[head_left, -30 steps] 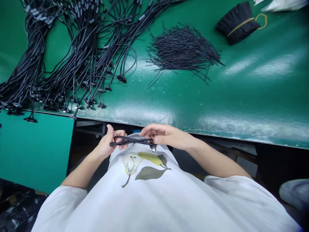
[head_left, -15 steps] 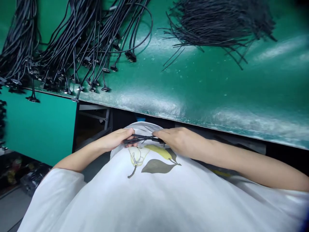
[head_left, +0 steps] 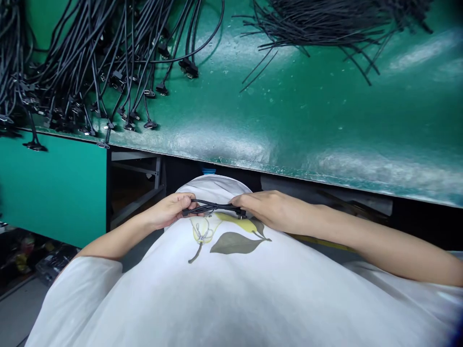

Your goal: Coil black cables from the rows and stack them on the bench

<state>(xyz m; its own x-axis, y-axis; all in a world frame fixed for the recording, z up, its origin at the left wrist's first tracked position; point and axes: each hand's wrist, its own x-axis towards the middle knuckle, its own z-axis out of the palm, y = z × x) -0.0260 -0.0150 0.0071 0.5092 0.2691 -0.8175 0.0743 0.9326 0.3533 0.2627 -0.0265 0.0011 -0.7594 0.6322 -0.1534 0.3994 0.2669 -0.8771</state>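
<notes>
A black cable (head_left: 213, 207), folded into a short bundle, is stretched level between my hands just above my lap. My left hand (head_left: 177, 207) is closed on its left end, thumb on top. The fingers of my right hand (head_left: 255, 205) pinch the bundle near its other end. A dark connector (head_left: 240, 213) with a metal tip pokes out below my right fingers. Around the middle of the bundle the strands come close together; whether a tie holds them there I cannot tell.
A green table (head_left: 296, 120) stretches across in front of me. Many black cables with connectors (head_left: 119, 72) lie at its left, a few over the edge. A pile of thin black ties or wires (head_left: 321, 24) lies at the back right. A lower green panel (head_left: 54, 183) stands at left.
The view has shifted slightly, so the table's things sit higher and, at left, further left. The cable bundle remains in both hands, now showing more of its connector end.
</notes>
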